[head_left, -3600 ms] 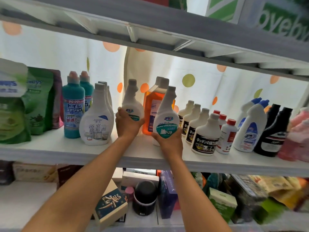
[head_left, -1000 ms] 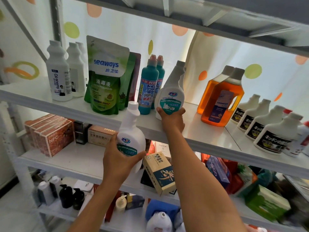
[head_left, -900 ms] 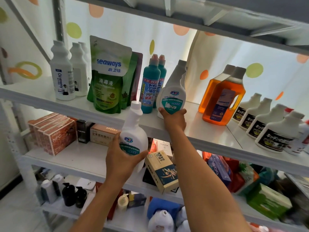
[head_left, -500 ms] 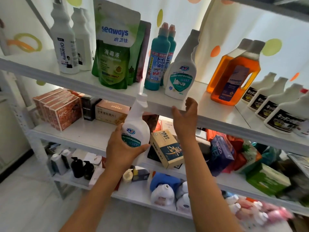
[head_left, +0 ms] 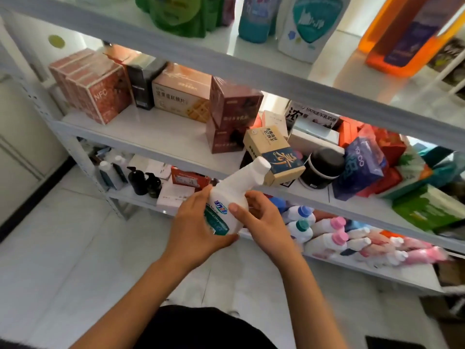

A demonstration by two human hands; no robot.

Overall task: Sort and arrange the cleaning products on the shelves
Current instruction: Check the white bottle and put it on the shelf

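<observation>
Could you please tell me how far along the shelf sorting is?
Done: a matching white bottle stands on the top shelf. In hand: both the left hand and right hand hold another white bottle. Left: shelving it.

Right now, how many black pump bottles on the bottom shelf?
2. One black pump bottle and a second stand side by side at the bottom shelf's left end. Others may be hidden behind them.

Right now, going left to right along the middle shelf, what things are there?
Red boxes → black box → waffle box → dark red boxes → black jar → blue packet → green box.
</observation>
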